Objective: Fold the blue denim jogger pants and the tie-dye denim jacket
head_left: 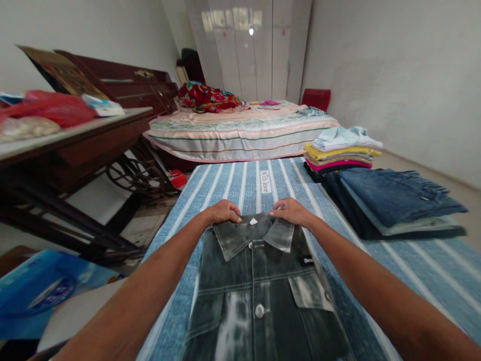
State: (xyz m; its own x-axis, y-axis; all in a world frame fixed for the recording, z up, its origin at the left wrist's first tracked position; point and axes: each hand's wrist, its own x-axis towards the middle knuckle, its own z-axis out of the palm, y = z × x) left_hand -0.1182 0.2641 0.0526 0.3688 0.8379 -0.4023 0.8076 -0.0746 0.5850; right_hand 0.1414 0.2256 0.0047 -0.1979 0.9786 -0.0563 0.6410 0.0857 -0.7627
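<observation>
A dark grey-green denim jacket [252, 271] with pale faded patches lies front up on a blue and white striped cloth [221, 175], its collar away from me. My left hand [224, 211] pinches the collar's left side between thumb and fingers. On the collar's right side, my right hand [290, 210] has a similar pinch. A small white label shows inside the neck between them. Metal buttons run down the front, and the jacket's lower end goes out of view at the bottom.
Right of the jacket lie folded jeans [398, 195] and a stack of folded clothes [340, 153]. A bed [240, 135] stands beyond. To the left are a treadle sewing table [75, 138] with a red plastic bag [56, 108] on it and a blue package [52, 293] below.
</observation>
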